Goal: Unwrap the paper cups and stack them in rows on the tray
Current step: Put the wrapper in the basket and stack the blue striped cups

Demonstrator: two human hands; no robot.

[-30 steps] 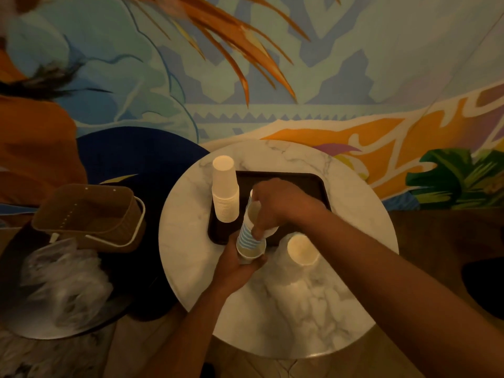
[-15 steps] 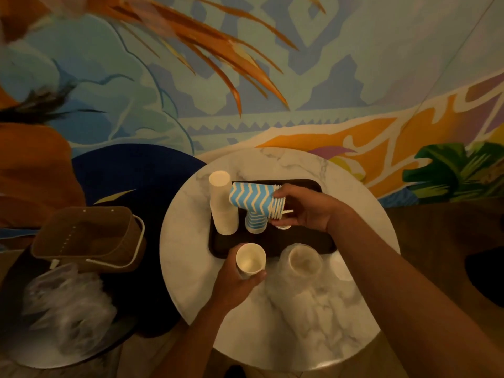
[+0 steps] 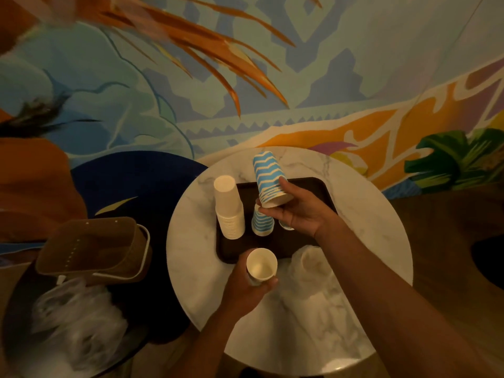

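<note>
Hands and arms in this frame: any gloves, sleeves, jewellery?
Left hand and right hand are ungloved; both forearms uncovered to the frame edge, no sleeve in view. No watch, ring or bracelet that I can make out, though the light is dim.

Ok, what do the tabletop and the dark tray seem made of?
The round white tabletop looks like marble or a marble-look laminate: grey veins, faint sheen. The dark rectangular tray seems matte plastic, with a smooth rounded rim, though dim light leaves that open.
</note>
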